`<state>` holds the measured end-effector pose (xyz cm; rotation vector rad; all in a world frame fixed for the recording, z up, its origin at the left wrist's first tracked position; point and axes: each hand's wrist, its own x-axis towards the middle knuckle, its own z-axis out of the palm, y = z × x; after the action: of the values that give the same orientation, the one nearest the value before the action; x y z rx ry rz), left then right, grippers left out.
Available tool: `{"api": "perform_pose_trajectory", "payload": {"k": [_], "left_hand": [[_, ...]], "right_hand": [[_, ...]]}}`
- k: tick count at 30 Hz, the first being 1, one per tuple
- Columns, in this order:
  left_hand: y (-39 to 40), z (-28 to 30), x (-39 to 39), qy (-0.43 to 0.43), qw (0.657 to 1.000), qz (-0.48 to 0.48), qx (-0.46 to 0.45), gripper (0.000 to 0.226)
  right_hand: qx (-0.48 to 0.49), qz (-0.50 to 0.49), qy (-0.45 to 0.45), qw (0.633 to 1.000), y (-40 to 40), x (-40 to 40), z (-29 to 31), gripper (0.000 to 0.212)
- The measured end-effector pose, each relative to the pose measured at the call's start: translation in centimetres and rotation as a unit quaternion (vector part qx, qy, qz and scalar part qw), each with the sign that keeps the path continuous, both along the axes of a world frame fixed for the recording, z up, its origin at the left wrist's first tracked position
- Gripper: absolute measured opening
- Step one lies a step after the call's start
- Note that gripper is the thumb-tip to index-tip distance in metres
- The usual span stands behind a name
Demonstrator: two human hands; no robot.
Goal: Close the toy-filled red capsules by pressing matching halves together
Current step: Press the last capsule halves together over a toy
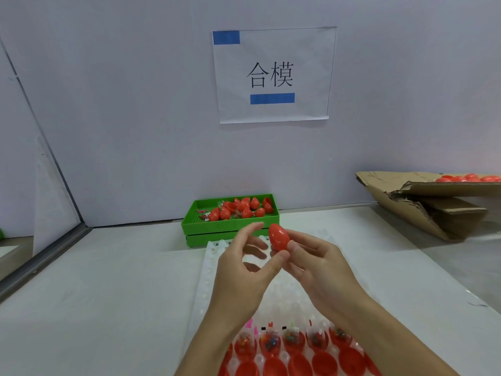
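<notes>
red capsule (279, 237) pinched in right hand (320, 270); left hand (244, 270) loose, thumb touching it.

bright, even light; soft shadows, wide-angle bending at edges.

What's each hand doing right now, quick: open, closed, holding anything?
Left hand: thumb tip touches the red egg-shaped plastic capsule; its other fingers are spread, so not a clear grip.
Right hand: pinching that capsule at its lower end.
</notes>
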<state>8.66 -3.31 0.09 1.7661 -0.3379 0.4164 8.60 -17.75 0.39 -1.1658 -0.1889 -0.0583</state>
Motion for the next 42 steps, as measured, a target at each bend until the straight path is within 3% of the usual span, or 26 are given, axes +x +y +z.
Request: {"api": "perform_pose_trajectory", "payload": {"k": [5,16,25,29,35,42], "left_hand": [[0.0,0.0,0.0,-0.021,1.0,-0.014,0.003,0.043],[-0.1,0.3,-0.2,-0.03,0.999,-0.022,-0.022,0.026],[-0.1,0.1,0.0,-0.032,0.998,-0.022,-0.057,0.026],[0.1,0.0,0.1,-0.042,0.997,-0.005,-0.07,0.034],[-0.1,-0.4,0.2,-0.096,0.988,0.11,0.054,0.042],[-0.4,-0.8,0.2,-0.117,0.979,0.117,0.123,0.053]], "right_hand": [[0.111,0.086,0.072,0.987,-0.7,0.1,0.2,0.027],[0.079,0.096,0.075,0.989,-0.2,-0.1,0.2,0.029],[0.043,0.086,0.061,0.993,-0.1,0.0,0.0,0.023],[-0.024,0.047,0.067,0.996,0.2,0.0,-0.4,0.02],[-0.13,-0.025,0.057,0.99,0.6,0.2,-0.9,0.015],[-0.139,-0.032,0.043,0.989,0.7,0.1,-1.0,0.015]]}}
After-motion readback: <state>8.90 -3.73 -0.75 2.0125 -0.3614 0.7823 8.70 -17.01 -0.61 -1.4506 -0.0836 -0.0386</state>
